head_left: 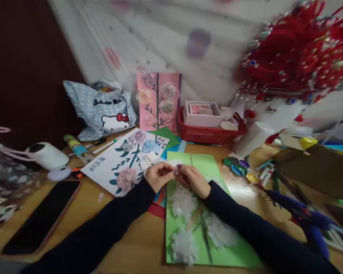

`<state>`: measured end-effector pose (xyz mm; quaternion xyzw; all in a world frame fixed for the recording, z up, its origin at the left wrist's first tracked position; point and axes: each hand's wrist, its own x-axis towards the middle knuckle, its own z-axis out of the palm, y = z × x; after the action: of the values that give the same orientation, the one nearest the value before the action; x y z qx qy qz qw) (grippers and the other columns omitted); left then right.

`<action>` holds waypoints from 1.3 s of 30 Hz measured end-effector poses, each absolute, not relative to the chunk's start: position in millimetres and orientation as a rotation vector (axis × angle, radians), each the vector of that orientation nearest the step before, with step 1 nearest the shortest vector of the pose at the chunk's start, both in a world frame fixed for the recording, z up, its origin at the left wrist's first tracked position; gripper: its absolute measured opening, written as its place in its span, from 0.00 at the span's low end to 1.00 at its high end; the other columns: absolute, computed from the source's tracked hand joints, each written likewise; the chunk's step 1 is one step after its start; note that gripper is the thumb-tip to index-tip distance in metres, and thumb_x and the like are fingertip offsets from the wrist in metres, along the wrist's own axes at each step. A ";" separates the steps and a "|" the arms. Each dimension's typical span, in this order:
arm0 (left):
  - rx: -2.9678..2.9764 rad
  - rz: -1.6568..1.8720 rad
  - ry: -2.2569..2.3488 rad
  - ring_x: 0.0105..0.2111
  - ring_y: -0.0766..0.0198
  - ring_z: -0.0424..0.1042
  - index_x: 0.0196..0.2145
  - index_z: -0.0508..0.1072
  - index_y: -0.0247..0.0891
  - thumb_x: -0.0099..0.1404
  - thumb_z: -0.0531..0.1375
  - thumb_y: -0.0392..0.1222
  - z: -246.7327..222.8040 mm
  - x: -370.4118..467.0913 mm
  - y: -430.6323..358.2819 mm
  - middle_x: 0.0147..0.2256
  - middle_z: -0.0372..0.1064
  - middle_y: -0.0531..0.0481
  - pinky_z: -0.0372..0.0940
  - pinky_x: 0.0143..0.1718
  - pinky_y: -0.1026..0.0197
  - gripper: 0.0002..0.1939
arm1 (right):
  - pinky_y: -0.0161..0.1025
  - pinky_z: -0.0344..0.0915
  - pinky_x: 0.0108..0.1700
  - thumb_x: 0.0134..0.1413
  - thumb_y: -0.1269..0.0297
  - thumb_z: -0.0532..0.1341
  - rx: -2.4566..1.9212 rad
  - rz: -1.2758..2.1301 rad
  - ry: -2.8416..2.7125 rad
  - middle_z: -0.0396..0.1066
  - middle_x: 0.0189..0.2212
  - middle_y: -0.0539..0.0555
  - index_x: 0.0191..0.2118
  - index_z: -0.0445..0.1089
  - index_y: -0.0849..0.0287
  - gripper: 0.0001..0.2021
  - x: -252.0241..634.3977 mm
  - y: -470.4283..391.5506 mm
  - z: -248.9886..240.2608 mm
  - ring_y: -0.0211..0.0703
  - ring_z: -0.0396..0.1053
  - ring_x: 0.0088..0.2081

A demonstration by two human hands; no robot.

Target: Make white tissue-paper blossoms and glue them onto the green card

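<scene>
1. The green sheet (210, 161) lies on the tabletop (143, 236), in front of the person, partly covered by the hands and right sleeve.
2. Fluffy white flowers (183, 203) sit on its lower half, beside a dark painted stem (207, 243); a flat wooden stick (193, 218) lies slanted among them.
3. Left hand (160, 176): above the sheet's left edge, its grip pinched closed between thumb and forefinger.
4. Right hand (193, 179): its fingertips meet the left's, its grip likewise pinched. Something white shows just behind the fingertips; whether either grip has hold of it, I cannot tell.
5. Left of the sheet, a white picture (111, 156) with coloured flowers lies tilted.
6. Behind, a pink flower picture (157, 101) stands upright beside a red basket (201, 133).
7. Farther out: a phone (42, 217) at left, a blue glue gun (300, 215) at right.
</scene>
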<state>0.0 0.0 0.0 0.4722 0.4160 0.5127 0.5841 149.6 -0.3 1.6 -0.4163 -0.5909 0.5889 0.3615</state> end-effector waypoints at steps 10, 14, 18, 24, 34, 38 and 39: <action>1.173 1.157 0.880 0.26 0.69 0.66 0.20 0.68 0.33 0.43 0.69 0.42 -6.6 -5.7 3.3 0.23 0.66 0.52 0.63 0.30 0.67 0.14 | 0.32 0.42 0.19 0.49 0.61 0.53 -0.920 1.781 -1.425 0.49 0.13 0.42 0.23 0.58 0.59 0.09 154.8 2.7 13.8 0.29 0.44 0.16; 1.194 1.133 0.871 0.28 0.69 0.67 0.21 0.68 0.33 0.45 0.69 0.41 -12.7 -7.1 5.9 0.26 0.66 0.51 0.64 0.31 0.67 0.13 | 0.32 0.43 0.20 0.49 0.64 0.52 -0.815 1.832 -1.372 0.49 0.13 0.42 0.23 0.57 0.60 0.08 158.3 5.1 18.1 0.29 0.45 0.17; 1.191 1.147 0.846 0.27 0.69 0.67 0.21 0.68 0.33 0.46 0.69 0.40 -15.8 -6.4 6.2 0.25 0.66 0.51 0.65 0.30 0.68 0.13 | 0.32 0.46 0.21 0.50 0.66 0.52 -0.787 1.820 -1.428 0.52 0.14 0.43 0.23 0.59 0.61 0.08 161.4 6.8 17.0 0.29 0.47 0.17; 1.153 1.102 0.823 0.29 0.69 0.69 0.22 0.68 0.33 0.46 0.68 0.35 -10.4 -7.0 2.3 0.27 0.68 0.51 0.66 0.32 0.68 0.11 | 0.31 0.46 0.22 0.51 0.66 0.54 -0.770 1.856 -1.389 0.52 0.15 0.43 0.23 0.58 0.60 0.09 161.8 5.3 11.0 0.29 0.48 0.18; 0.977 1.090 0.966 0.30 0.67 0.71 0.30 0.74 0.33 0.45 0.69 0.40 -9.9 -4.1 3.4 0.29 0.72 0.49 0.67 0.33 0.68 0.14 | 0.31 0.46 0.21 0.54 0.52 0.54 -0.874 1.713 -1.488 0.51 0.16 0.43 0.26 0.60 0.61 0.16 161.6 6.5 12.1 0.29 0.47 0.19; 0.965 1.159 1.010 0.30 0.68 0.71 0.28 0.75 0.32 0.48 0.68 0.43 -10.7 -2.3 3.9 0.28 0.72 0.48 0.67 0.34 0.68 0.12 | 0.32 0.49 0.22 0.55 0.54 0.53 -0.957 1.569 -1.627 0.54 0.17 0.45 0.28 0.63 0.63 0.15 162.4 6.7 12.7 0.30 0.50 0.20; 0.940 1.166 1.013 0.30 0.68 0.72 0.28 0.75 0.32 0.48 0.68 0.44 -10.4 -2.1 3.9 0.28 0.72 0.49 0.67 0.35 0.68 0.13 | 0.31 0.49 0.23 0.55 0.55 0.53 -0.968 1.543 -1.643 0.54 0.17 0.45 0.28 0.63 0.63 0.15 162.3 6.8 13.0 0.30 0.50 0.20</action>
<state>-2.1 3.9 -10.4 0.4085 0.4401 0.5068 0.6185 162.3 6.8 13.0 -0.3714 -0.6306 0.5920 0.3376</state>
